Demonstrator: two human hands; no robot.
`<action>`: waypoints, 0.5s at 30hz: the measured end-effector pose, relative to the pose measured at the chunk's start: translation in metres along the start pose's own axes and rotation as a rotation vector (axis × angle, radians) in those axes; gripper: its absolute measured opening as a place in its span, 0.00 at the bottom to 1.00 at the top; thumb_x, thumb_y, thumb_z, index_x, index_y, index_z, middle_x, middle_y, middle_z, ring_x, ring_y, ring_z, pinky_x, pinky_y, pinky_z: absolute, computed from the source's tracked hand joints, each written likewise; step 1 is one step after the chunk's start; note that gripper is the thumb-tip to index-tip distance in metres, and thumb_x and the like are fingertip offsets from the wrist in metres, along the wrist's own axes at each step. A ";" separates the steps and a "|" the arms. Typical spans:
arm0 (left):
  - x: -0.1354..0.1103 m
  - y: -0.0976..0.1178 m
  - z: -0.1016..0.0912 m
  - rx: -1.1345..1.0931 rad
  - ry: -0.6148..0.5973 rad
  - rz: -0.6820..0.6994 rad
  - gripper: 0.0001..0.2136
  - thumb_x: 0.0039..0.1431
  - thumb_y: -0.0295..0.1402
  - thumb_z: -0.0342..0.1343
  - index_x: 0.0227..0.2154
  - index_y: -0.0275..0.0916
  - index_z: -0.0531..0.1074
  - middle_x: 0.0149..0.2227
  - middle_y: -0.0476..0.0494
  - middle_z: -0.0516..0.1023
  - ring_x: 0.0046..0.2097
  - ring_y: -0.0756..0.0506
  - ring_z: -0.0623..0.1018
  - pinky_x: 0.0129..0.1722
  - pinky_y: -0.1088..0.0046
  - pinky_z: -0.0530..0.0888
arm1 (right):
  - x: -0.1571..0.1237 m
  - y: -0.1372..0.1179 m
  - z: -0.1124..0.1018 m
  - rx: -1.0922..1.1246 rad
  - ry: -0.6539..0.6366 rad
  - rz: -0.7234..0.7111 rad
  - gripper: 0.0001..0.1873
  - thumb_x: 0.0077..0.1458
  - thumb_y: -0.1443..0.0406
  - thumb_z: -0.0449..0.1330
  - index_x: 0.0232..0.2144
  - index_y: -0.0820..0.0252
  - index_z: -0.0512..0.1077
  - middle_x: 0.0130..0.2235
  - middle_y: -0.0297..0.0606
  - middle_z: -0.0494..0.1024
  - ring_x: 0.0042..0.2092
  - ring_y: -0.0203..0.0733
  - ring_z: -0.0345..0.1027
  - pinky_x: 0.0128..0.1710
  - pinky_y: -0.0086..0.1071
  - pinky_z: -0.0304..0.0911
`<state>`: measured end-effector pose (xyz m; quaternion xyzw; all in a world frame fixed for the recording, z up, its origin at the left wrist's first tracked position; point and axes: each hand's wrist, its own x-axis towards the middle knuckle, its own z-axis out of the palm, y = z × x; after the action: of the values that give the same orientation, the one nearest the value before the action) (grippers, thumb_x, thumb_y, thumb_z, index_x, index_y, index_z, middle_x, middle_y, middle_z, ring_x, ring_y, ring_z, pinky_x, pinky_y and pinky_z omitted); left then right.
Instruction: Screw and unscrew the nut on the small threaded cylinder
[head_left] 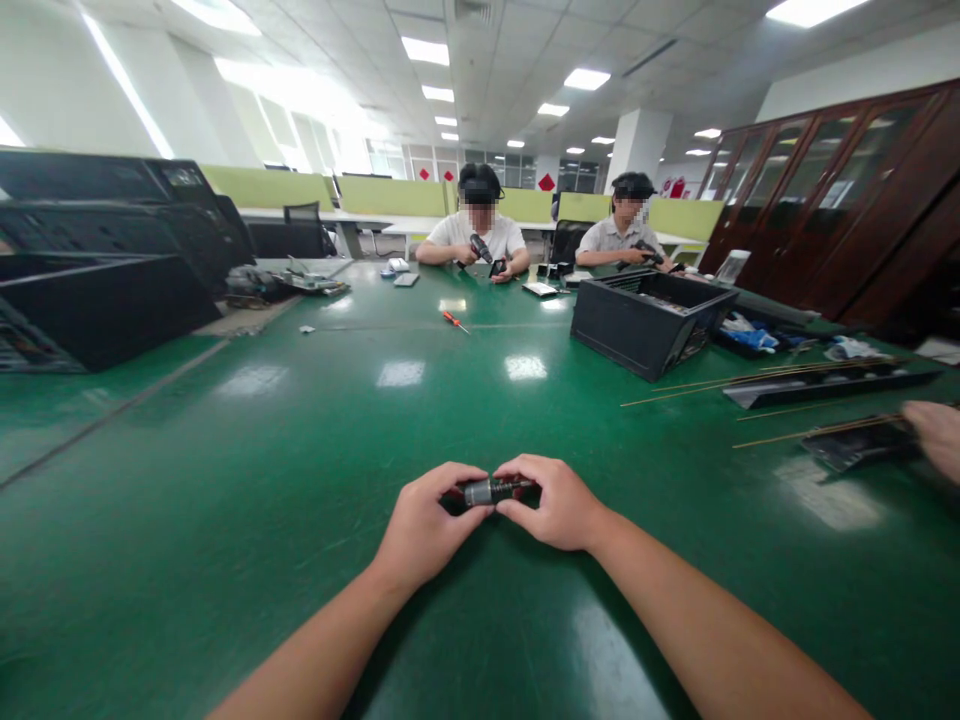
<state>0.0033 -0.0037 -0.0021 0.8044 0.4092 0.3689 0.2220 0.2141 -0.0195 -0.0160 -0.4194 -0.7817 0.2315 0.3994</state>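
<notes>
Low over the near middle of the green table [352, 410], my two hands hold a small grey and black cylindrical piece [478, 493] between them. It lies roughly sideways, with a ribbed, dark neck toward the right. My left hand [429, 515] is closed around its left end, thumb in front and fingers behind. The fingers of my right hand [555, 505] close on the ribbed right part, where a thin dark shaft shows. Palms and fingers hide both ends, so its exact kind cannot be made out.
Ahead lies an orange-handled screwdriver [454, 321]. A black computer case [626, 325] stands right, near thin rods [697, 385] and a dark metal panel [832, 383]. Another person's hand [934, 435] is at far right. Two people sit opposite. More black cases [112, 310] stand left.
</notes>
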 end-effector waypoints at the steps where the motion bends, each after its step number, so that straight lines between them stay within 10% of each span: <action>1: 0.000 0.000 0.000 0.003 -0.001 0.006 0.09 0.53 0.34 0.62 0.38 0.42 0.77 0.37 0.47 0.80 0.38 0.45 0.78 0.39 0.71 0.74 | 0.000 -0.001 0.000 -0.004 -0.001 -0.011 0.15 0.51 0.66 0.65 0.43 0.54 0.76 0.40 0.38 0.79 0.39 0.43 0.73 0.41 0.35 0.66; 15: -0.005 0.002 0.003 0.013 0.029 0.008 0.09 0.54 0.34 0.63 0.39 0.43 0.76 0.38 0.48 0.80 0.40 0.45 0.78 0.41 0.71 0.73 | 0.001 -0.001 0.000 0.016 0.019 -0.043 0.07 0.54 0.67 0.64 0.38 0.55 0.78 0.37 0.37 0.80 0.39 0.43 0.74 0.42 0.35 0.65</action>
<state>0.0045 -0.0089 -0.0044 0.8021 0.4116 0.3787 0.2092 0.2131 -0.0191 -0.0144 -0.4015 -0.7848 0.2254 0.4150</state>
